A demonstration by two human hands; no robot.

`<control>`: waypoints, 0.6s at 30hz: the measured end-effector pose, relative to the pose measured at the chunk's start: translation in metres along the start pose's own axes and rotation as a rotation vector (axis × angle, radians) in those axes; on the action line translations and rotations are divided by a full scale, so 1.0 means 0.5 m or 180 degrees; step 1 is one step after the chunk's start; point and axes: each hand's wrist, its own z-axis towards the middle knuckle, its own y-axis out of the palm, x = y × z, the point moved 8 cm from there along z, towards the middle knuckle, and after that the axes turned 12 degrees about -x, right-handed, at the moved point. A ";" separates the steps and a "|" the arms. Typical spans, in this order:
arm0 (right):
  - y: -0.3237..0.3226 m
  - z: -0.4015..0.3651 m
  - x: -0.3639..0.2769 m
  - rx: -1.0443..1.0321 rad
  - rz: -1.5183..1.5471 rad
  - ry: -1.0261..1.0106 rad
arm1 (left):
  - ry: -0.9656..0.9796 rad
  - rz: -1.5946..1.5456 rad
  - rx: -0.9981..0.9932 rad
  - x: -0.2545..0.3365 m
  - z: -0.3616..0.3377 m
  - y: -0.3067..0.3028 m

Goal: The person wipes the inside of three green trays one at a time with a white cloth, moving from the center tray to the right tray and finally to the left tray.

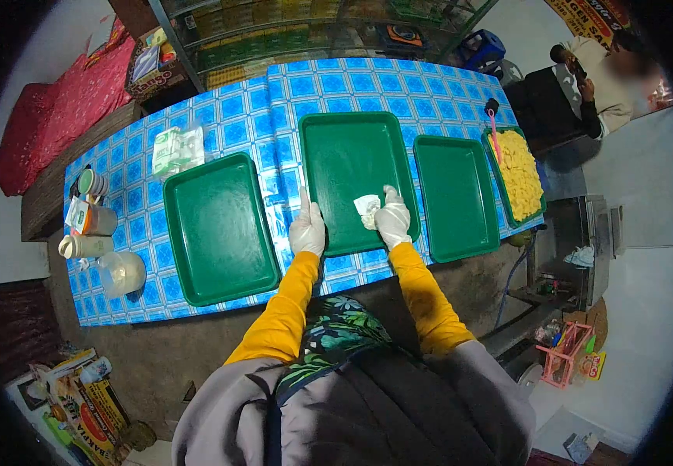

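Observation:
A green rectangular tray (pixel 352 147) lies in the middle of the table in front of me. My left hand (pixel 307 231), in a white glove, holds its near left rim, the index finger stretched along the outside and the thumb at the inner side. Over the tray's lower right part is my right hand (pixel 393 220), also gloved. It is closed on a crumpled white tissue (pixel 366 208), which sticks out on its left side against the tray floor. How the fingers grip the tissue is partly hidden.
Green trays flank it: one at left (pixel 220 233), one at right (pixel 458 198). A further tray holds yellow pieces (pixel 519 175) and a pink-handled utensil (pixel 495 136). Plastic packets (pixel 179 150), a tub (pixel 122 274) and a jug (pixel 86 246) stand at left. A person (pixel 604 81) sits at far right.

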 end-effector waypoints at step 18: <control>0.163 0.019 -0.110 -0.0061 0.0379 -0.1589 | -0.0462 0.0108 -0.0447 0.009 -0.006 -0.003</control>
